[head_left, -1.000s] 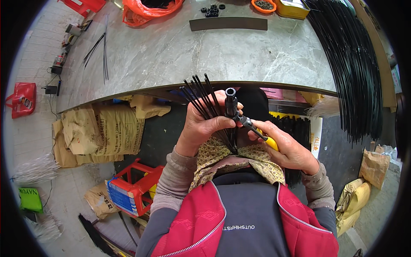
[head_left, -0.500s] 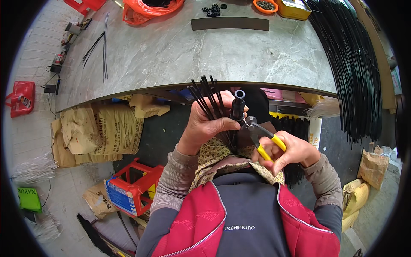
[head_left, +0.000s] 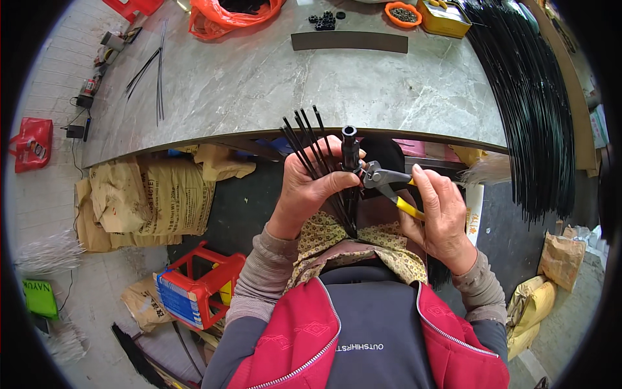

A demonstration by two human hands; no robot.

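Observation:
My left hand (head_left: 291, 191) is closed around a black tube (head_left: 350, 148) with a round open top and several thin black rods (head_left: 299, 146). The rods fan out above the fingers and gather below the hand, over my lap. My right hand (head_left: 444, 223) grips pincers with yellow handles (head_left: 410, 209). Their metal jaws (head_left: 374, 176) are at the side of the tube, by my left thumb tip. A small bit of wire seems to show at the jaws, too small to make out surely.
In front stands a grey marble-patterned table (head_left: 233, 91) with a dark flat strip (head_left: 350, 42), small black parts (head_left: 322, 23), an orange bowl (head_left: 402, 14) and a red bag (head_left: 233, 24). A thick bundle of black rods (head_left: 534, 117) hangs over its right edge. A red stool (head_left: 210, 285) stands left.
My right hand has moved up and turned, with the pincers now lying flatter and the handles further up. My left hand, tube and rods have shifted slightly left.

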